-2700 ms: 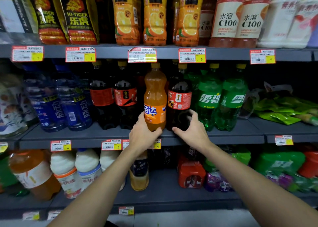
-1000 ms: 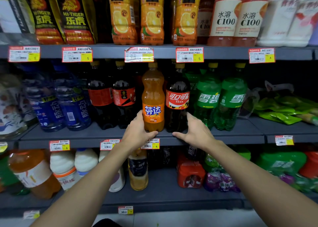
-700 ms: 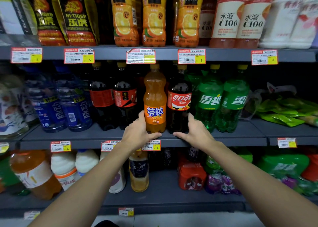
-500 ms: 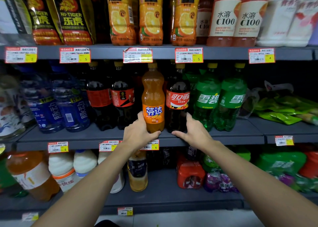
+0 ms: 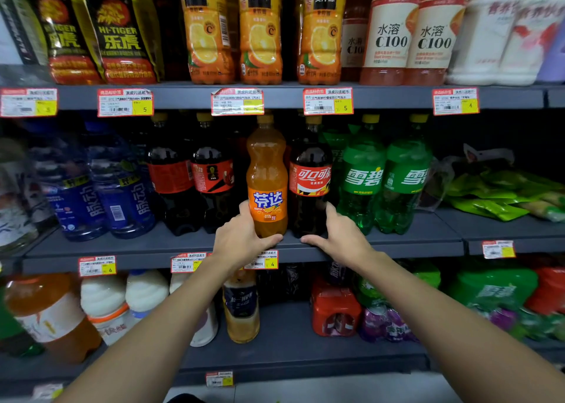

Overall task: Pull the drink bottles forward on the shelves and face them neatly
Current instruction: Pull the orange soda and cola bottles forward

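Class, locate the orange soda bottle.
Head view, centre: the orange soda bottle stands on the middle shelf, left hand gripping its base, cola bottle just right.

The orange bottle (image 5: 266, 176) in the left hand (image 5: 241, 240) reads 芬达, the cola bottle (image 5: 310, 176) at the right hand (image 5: 342, 237) 可口可乐 — right of that hand the green bottles (image 5: 362, 179) say 雪碧, above it the pink bottles (image 5: 391, 35) 水溶 C100.

The person's left forearm (image 5: 159, 335) comes in from about 7 o'clock and the right forearm (image 5: 443, 320) from about 5 o'clock. Both are bare along all the length in view, smooth, and narrow toward the wrist. The left hand (image 5: 241, 240) and right hand (image 5: 342, 240), just below centre, are bare too, with thumbs and knuckles plain to see and most fingertips hidden.
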Demonstrator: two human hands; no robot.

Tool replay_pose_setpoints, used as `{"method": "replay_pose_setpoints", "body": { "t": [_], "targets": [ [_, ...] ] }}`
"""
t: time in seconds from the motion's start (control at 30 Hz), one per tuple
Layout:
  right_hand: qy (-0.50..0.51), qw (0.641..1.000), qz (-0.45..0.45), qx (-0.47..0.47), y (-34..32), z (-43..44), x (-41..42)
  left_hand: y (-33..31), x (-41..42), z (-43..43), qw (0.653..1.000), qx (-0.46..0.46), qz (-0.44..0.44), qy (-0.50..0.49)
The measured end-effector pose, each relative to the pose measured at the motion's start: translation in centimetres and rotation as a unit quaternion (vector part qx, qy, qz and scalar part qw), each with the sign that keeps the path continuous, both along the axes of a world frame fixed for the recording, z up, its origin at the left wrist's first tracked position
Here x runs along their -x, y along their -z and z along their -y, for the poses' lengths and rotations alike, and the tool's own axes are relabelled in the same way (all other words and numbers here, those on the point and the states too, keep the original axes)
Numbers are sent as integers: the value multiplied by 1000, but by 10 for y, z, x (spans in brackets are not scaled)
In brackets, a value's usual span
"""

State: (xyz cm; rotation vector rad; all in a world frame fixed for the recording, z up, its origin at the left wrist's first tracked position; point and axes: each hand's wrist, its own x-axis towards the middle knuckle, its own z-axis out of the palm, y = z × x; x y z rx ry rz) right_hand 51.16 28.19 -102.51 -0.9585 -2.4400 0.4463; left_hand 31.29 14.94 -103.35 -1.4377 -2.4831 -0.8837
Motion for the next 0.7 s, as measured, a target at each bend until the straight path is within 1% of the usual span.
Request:
{"method": "replay_pose_setpoints", "body": {
  "t": [0.2, 0.7],
  "targets": [
    [-8, 1000, -1, 3, -1, 0, 0, -2, -3, 0, 1000, 9, 9, -9],
    [-18, 1000, 12, -5, -5, 2, -2, -3, -7, 4, 999, -3, 32, -21]
  ]
}}
